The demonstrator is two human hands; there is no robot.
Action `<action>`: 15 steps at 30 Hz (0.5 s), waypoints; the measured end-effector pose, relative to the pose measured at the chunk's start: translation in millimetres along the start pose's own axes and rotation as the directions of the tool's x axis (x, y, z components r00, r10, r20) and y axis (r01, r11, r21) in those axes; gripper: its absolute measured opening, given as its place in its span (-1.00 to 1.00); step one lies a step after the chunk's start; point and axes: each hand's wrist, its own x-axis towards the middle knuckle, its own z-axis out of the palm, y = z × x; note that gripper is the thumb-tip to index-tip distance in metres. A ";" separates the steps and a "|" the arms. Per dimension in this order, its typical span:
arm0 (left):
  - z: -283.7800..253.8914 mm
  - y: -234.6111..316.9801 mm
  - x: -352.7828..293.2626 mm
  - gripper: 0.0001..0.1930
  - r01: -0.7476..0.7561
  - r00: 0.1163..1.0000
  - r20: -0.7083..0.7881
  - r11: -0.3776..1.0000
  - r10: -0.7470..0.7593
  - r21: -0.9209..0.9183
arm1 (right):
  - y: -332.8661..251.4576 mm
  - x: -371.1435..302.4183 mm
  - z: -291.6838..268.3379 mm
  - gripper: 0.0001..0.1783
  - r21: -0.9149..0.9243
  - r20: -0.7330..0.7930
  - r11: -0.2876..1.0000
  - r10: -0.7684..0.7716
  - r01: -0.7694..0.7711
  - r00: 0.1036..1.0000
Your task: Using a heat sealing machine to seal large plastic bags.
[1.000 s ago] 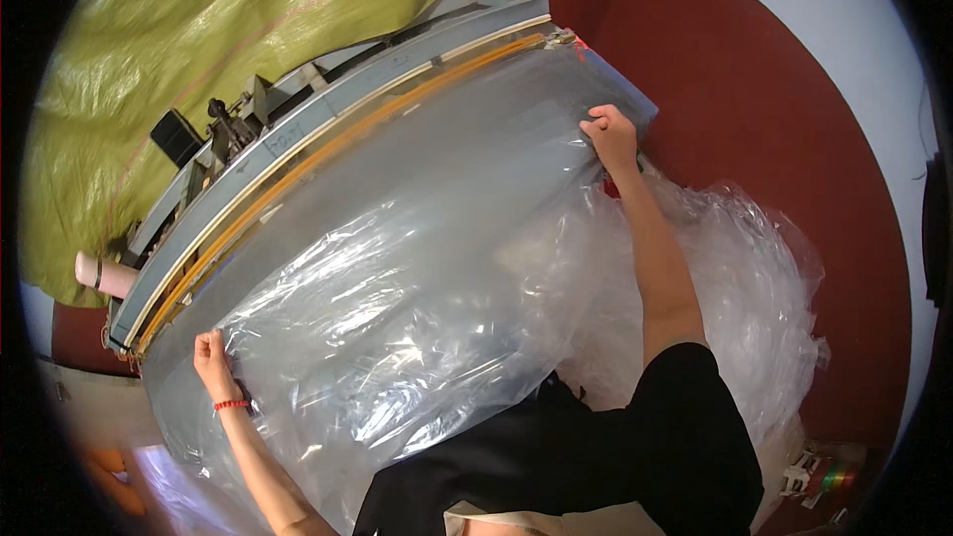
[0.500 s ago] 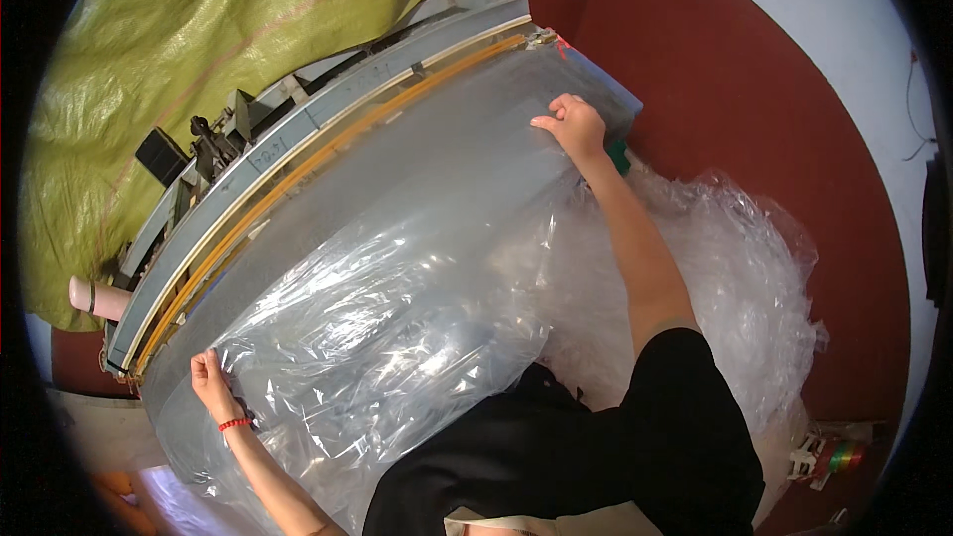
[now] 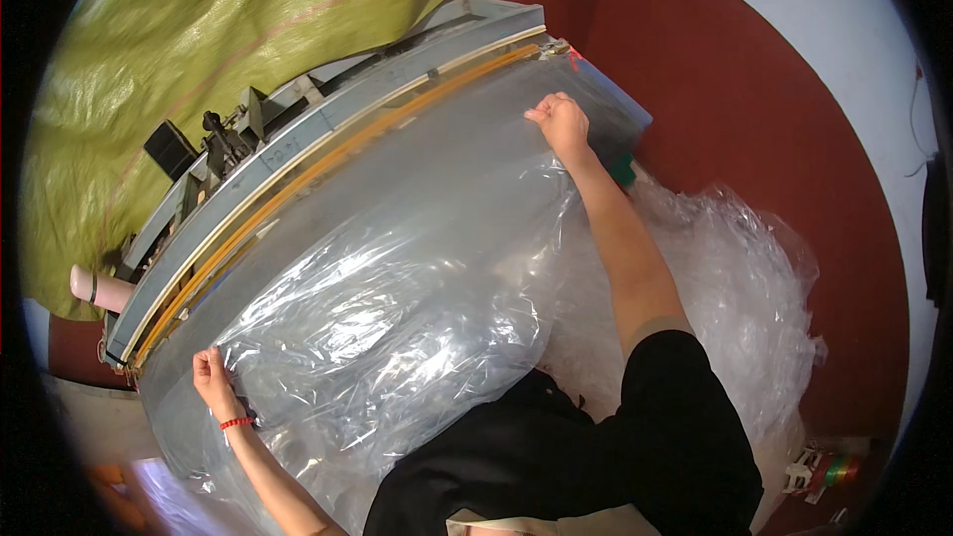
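Clear film (image 3: 397, 308) spread over table (image 3: 608, 109), creased toward near edge. Left hand (image 3: 213, 380) — clamped on film near left edge. Right hand (image 3: 561, 127) — fingertips pinched on film toward far right corner. Orange strip (image 3: 437, 91) along far edge.

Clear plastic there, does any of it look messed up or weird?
The heap of clear plastic film beside the right forearm looks messiest, because it's all bunched and crumpled. The film sheet pinched in the left hand is wrinkly too. I can't make out any tear.
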 end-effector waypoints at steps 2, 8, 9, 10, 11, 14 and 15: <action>1.2 -4.1 2.3 -0.81 -0.013 1.000 0.002 1.000 0.013 0.019 | -1.4 2.6 4.0 -0.72 -0.046 0.002 0.999 0.012 -0.012 1.000; 3.5 24.1 -13.0 -0.89 0.023 0.991 0.130 0.995 -0.035 0.097 | -22.4 16.4 11.9 -0.70 0.001 0.040 0.979 0.202 -0.202 0.979; -1.6 37.9 -15.1 -0.91 0.059 0.977 0.199 0.992 -0.079 0.108 | -14.0 18.8 19.9 -0.67 -0.111 0.041 0.969 0.228 -0.222 0.973; -21.3 27.2 -11.6 -0.95 -0.087 0.944 0.328 0.976 0.017 0.199 | -36.3 14.9 10.8 -0.62 -0.239 0.079 0.955 0.200 -0.176 0.977; -27.5 39.3 -13.7 -0.97 -0.180 0.880 0.474 0.939 0.021 0.293 | -38.3 11.0 2.3 -0.61 -0.340 0.090 0.937 0.122 -0.084 0.988; -63.5 57.0 -12.8 -0.93 -0.239 0.692 0.700 0.860 -0.175 0.450 | 3.7 16.9 -18.8 -0.77 -0.437 0.087 0.899 0.019 0.021 0.996; -82.6 56.2 -12.8 -0.92 -0.240 0.653 0.734 0.868 -0.187 0.435 | 47.6 23.7 -16.5 -0.74 -0.458 0.084 0.887 -0.025 0.061 0.996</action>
